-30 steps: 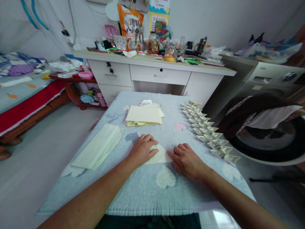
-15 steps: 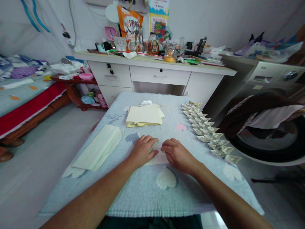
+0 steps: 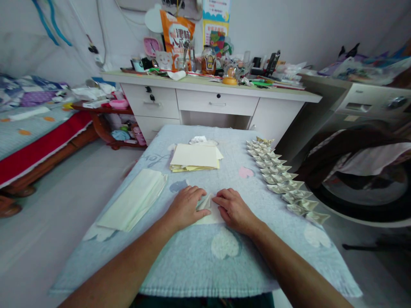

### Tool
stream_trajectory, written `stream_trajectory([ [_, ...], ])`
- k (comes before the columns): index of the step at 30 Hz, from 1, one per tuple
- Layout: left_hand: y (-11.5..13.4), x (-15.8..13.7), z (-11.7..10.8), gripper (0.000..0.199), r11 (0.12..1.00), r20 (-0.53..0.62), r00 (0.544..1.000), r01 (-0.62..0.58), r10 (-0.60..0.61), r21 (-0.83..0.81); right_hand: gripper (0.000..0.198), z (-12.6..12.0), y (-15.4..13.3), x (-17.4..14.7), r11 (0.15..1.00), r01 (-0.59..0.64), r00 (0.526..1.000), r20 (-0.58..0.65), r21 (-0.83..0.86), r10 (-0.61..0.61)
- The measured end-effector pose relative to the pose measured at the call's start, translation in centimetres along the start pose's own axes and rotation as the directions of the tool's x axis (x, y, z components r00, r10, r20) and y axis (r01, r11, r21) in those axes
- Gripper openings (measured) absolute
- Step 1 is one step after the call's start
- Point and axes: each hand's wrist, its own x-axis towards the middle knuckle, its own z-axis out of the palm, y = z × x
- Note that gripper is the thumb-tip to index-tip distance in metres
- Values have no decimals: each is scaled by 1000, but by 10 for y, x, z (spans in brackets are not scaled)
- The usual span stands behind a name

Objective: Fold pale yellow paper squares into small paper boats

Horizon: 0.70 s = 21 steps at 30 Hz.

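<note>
A partly folded sheet of pale paper (image 3: pixel 210 219) lies on the cloth in front of me, with a creased triangular flap standing up between my hands. My left hand (image 3: pixel 185 208) is closed on its left side, thumb on the paper and fingers behind the flap. On the right side, my right hand (image 3: pixel 233 209) pinches the paper with bent fingers; the fingertips partly hide the fold. To the right runs a long row of folded paper boats (image 3: pixel 279 176). A stack of long pale paper sheets (image 3: pixel 135 199) rests at the left, and a cream paper pile (image 3: pixel 195 156) sits beyond my hands.
A blue cloth with heart patterns covers the table (image 3: pixel 180 265). Crumpled white paper (image 3: pixel 198 139) lies behind the cream pile. Farther back stands a white desk (image 3: pixel 218 102) crowded with small things. A washing machine (image 3: pixel 369 102) is at the right, a bed (image 3: pixel 35 124) at the left.
The paper's flap has come up into a raised triangular fold between my hands. My left hand has shifted slightly left, and the view has tilted a little.
</note>
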Motion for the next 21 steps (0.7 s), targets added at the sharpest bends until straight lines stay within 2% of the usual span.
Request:
stream_trajectory([
  [3,2,0,-1,15,1000,12,1000,-9,9,4,31,0,0,1,1000,-3,1000,7,-3,3],
  [5,3,-1,-1,6,1000,-5,1000,-16,16,3,37,0,-1,1,1000,-6,1000,17,-13,6],
  [10,7,-2,3,11,998,-73,996,-52,49,-29,39,0,-4,2,999,-13,999,38,-48,15],
  [21,9,-4,7,15,992,-51,992,-115,117,46,41,3,-2,3,999,-10,999,30,-53,12],
])
